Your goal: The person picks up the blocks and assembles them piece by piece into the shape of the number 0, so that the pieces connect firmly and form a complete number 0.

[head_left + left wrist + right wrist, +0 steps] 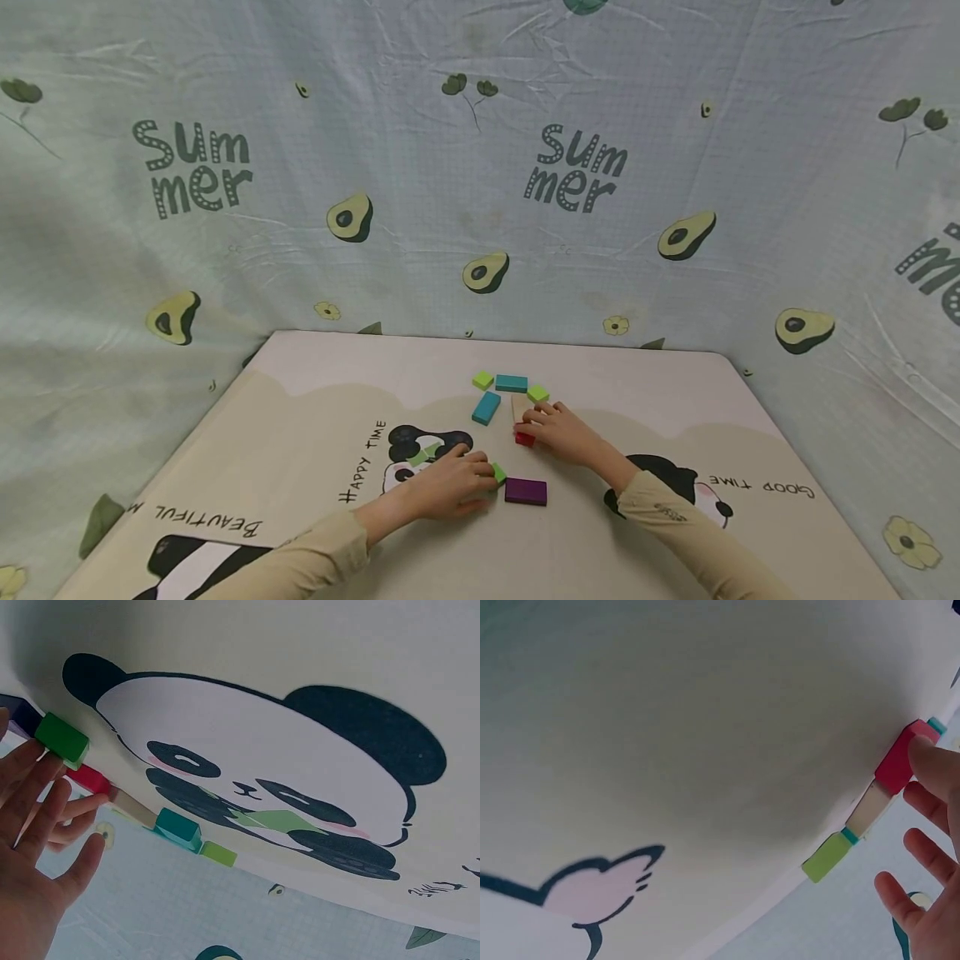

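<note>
My left hand (456, 485) reaches in from the left, with its fingertips at a green block (498, 473). In the left wrist view its fingers are spread and loosely bent, touching that green block (63, 739). A purple block (526, 492) lies just to the right of the green one. My right hand (567, 433) is farther up the table, over a red block (524, 439). The right wrist view shows the thumb against the red block (901, 759), with the index finger near its end; the other fingers are spread. Behind the red block lies a plain wooden block (519, 407), partly hidden by fingers.
Two teal blocks, one upper (512, 383) and one slanted (486, 408), lie beyond the hands. A lime block (483, 380) sits left of the upper teal one, another lime block (538, 393) to its right. The table (420, 567) has panda prints; a patterned curtain (420, 167) hangs behind.
</note>
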### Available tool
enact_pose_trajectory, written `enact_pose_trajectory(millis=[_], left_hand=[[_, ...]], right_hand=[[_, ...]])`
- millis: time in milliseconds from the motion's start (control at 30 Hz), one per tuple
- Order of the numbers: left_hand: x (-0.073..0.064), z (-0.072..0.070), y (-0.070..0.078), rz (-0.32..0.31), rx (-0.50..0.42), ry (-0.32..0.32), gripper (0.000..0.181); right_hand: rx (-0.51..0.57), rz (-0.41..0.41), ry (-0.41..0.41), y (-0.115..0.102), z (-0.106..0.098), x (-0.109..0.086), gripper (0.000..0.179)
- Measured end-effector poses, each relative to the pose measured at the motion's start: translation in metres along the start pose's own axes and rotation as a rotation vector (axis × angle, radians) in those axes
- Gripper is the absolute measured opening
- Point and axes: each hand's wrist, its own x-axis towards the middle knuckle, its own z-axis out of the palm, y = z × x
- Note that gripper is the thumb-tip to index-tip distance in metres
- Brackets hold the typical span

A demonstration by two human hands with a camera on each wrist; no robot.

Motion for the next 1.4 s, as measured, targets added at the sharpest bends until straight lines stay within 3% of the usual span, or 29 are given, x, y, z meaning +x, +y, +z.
enact_pose_trajectory(millis=[533, 1400], left_hand=[[0.000, -0.001, 0.000, -0.003, 0.013, 0.009, 0.026], [0.008, -0.002, 0.000, -0.030, 0.006, -0.003, 0.026]], right_hand=[[0.093, 0.030, -0.016, -0.001, -0.007, -0.006, 0.046], [0.108, 0.011, -0.027, 0.008, -0.009, -0.028, 0.036]])
